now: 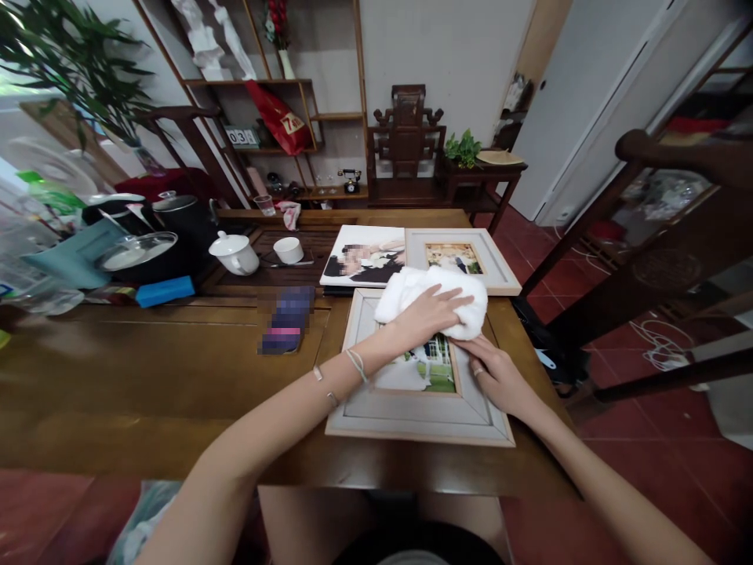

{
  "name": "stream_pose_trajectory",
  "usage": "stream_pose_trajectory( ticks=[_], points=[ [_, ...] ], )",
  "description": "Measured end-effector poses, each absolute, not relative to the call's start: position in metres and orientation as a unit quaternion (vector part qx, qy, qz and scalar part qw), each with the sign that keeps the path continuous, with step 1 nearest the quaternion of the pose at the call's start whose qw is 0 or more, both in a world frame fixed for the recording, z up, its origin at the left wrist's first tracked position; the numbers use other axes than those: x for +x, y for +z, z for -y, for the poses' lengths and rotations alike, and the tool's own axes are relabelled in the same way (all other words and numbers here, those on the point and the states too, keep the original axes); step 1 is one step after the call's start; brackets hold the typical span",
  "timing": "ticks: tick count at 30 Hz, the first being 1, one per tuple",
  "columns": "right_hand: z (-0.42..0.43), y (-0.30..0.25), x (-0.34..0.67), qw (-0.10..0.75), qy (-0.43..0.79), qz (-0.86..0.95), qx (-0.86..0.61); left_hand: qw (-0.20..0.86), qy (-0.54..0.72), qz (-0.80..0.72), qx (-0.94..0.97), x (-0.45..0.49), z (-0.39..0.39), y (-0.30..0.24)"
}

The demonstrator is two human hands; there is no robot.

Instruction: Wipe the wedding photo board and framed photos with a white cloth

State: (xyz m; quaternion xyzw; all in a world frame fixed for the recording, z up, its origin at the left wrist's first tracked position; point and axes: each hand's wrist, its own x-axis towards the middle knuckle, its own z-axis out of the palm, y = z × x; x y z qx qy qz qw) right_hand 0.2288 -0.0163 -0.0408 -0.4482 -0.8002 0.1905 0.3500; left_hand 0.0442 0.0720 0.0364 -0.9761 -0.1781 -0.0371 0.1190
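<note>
A grey-framed photo (405,412) lies flat on the wooden table (147,377) in front of me. My left hand (427,314) presses a white cloth (432,294) down on the frame's upper part, fingers spread flat over it. My right hand (500,377) rests on the frame's right side, fingers flat against the glass, holding nothing. A second framed photo (464,259) and an unframed print (365,255) lie just behind.
A phone (288,318) lies left of the frame. Farther left stand a white teapot (235,253), a cup (288,249), dark pots (182,216) and a blue box (165,290). A dark chair back (676,235) stands at the right, with shelves behind the table.
</note>
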Motion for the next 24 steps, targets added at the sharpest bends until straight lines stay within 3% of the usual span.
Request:
stream_pose_trajectory(
  ticks=[9,17,24],
  points=[
    [0.016,-0.043,0.229,0.355,0.2,0.797,-0.445,0.099,0.051,0.246,-0.963,0.015,-0.062,0.032],
    [0.016,-0.047,0.231,0.347,0.206,0.801,-0.442,0.059,0.047,0.351,-0.933,-0.063,-0.058,0.027],
    [0.016,-0.047,0.231,0.347,0.202,0.8,-0.446,0.012,0.058,0.339,-0.939,-0.053,0.01,0.036]
  ],
)
